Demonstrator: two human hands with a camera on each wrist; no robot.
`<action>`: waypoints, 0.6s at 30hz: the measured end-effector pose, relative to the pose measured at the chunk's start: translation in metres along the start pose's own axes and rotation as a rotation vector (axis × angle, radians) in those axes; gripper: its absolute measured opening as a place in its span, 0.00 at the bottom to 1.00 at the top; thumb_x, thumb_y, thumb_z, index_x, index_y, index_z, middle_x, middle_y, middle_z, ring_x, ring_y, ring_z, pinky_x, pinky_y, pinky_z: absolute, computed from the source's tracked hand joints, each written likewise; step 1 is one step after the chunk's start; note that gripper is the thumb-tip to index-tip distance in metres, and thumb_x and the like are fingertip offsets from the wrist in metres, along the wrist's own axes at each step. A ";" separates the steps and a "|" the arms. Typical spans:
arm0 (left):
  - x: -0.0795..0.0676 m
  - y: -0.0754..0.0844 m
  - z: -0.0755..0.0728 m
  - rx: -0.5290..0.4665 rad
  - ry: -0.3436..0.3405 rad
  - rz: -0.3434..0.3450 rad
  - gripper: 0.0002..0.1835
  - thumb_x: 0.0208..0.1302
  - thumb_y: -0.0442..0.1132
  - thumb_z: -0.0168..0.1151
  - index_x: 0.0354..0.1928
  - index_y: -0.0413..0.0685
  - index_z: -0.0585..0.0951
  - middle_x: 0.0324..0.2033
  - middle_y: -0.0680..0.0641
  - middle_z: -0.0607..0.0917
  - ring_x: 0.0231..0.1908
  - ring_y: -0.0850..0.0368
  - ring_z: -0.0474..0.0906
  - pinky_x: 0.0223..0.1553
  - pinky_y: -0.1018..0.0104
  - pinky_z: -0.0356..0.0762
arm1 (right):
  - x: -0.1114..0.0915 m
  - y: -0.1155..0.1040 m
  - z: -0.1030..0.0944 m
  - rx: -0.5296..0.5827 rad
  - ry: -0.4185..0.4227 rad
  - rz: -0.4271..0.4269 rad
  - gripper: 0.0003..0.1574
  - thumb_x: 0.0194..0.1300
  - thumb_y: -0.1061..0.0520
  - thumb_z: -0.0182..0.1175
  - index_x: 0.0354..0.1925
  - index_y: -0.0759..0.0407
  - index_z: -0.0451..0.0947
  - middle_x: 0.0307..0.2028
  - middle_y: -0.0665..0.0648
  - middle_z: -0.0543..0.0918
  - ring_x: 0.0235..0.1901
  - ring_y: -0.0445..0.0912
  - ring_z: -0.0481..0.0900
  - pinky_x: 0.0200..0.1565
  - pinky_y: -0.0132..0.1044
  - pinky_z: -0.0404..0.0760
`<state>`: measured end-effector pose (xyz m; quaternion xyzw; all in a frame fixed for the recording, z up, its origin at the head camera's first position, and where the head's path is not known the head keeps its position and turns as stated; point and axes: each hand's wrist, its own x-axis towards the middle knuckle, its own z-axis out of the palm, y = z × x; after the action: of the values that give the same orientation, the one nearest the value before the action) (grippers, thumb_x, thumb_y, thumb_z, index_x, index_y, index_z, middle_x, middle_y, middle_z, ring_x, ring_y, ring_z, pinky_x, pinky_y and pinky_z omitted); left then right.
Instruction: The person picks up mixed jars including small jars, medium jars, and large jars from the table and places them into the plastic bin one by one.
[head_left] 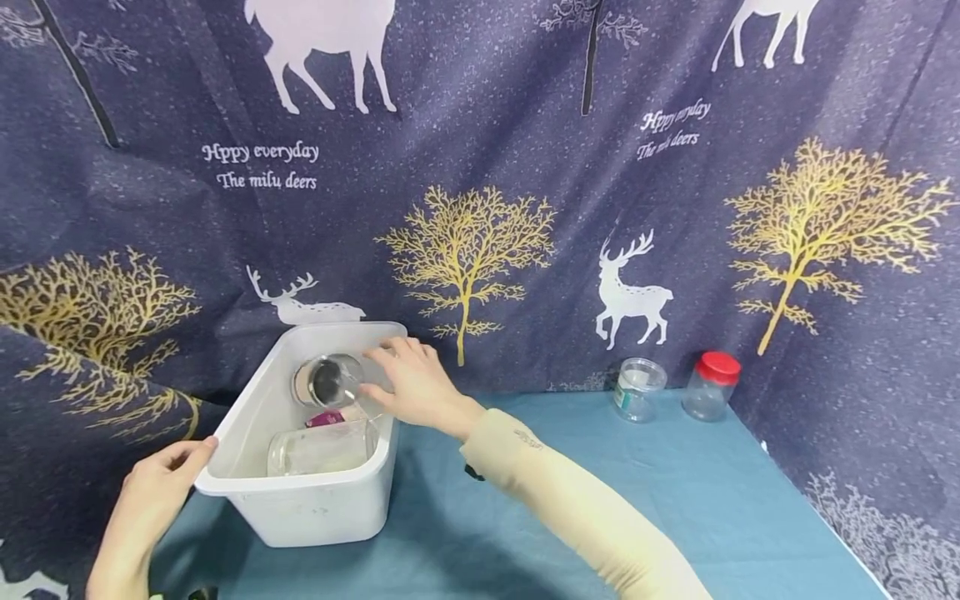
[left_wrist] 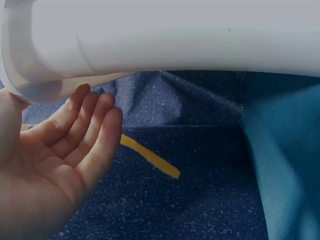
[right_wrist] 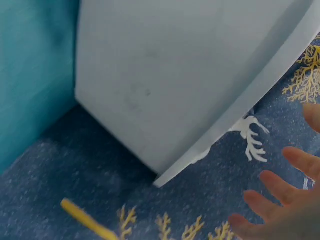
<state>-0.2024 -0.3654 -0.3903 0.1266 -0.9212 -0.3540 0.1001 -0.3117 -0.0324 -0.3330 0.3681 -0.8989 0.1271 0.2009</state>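
A white plastic bin [head_left: 315, 508] stands at the left of the table. My left hand [head_left: 153, 492] grips its near left corner, with the thumb at the rim and the fingers bent beneath it, as the left wrist view of the hand [left_wrist: 65, 145] shows. Over the bin's right rim reaches my right hand [head_left: 412, 383], its fingers spread and pointing inward. In the right wrist view this hand [right_wrist: 280, 200] has nothing between its fingers. Just left of its fingertips lies a clear jar [head_left: 326, 381] inside the bin. Another clear jar [head_left: 318, 450] lies on its side nearer the front.
A small purple packet [head_left: 325, 418] lies between the jars in the bin. At the back right of the blue-green table [head_left: 570, 517] stand a clear tub [head_left: 640, 390] and a clear jar with a red lid [head_left: 712, 387]. A dark patterned cloth [head_left: 510, 108] hangs behind.
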 end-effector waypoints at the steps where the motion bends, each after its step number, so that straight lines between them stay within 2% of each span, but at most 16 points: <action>1: 0.000 0.000 0.000 -0.003 -0.002 -0.004 0.38 0.72 0.64 0.46 0.57 0.32 0.77 0.44 0.36 0.85 0.38 0.53 0.77 0.33 0.57 0.70 | -0.005 0.005 -0.001 0.010 0.009 -0.007 0.31 0.72 0.36 0.52 0.66 0.47 0.70 0.62 0.54 0.71 0.62 0.50 0.65 0.60 0.51 0.65; 6: 0.001 0.001 -0.001 -0.002 -0.008 -0.015 0.39 0.72 0.64 0.46 0.58 0.31 0.76 0.45 0.34 0.84 0.42 0.45 0.79 0.33 0.57 0.71 | -0.031 0.033 -0.005 0.083 0.015 -0.019 0.31 0.72 0.37 0.53 0.67 0.48 0.69 0.63 0.55 0.69 0.63 0.50 0.64 0.62 0.54 0.63; 12: 0.000 0.000 -0.001 -0.010 0.005 0.015 0.38 0.71 0.64 0.47 0.57 0.32 0.78 0.44 0.35 0.85 0.36 0.58 0.76 0.32 0.57 0.70 | -0.059 0.067 -0.011 0.180 0.038 -0.009 0.28 0.72 0.41 0.55 0.65 0.49 0.70 0.62 0.56 0.70 0.62 0.51 0.66 0.61 0.57 0.64; 18: 0.001 -0.001 0.000 -0.001 0.001 0.014 0.39 0.71 0.65 0.46 0.57 0.32 0.77 0.45 0.35 0.84 0.39 0.50 0.78 0.33 0.55 0.71 | -0.090 0.100 -0.020 0.250 0.137 0.070 0.27 0.69 0.47 0.62 0.63 0.51 0.72 0.61 0.57 0.71 0.60 0.55 0.67 0.58 0.59 0.65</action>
<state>-0.2030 -0.3664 -0.3910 0.1202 -0.9219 -0.3535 0.1033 -0.3192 0.0999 -0.3646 0.3491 -0.8726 0.2698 0.2096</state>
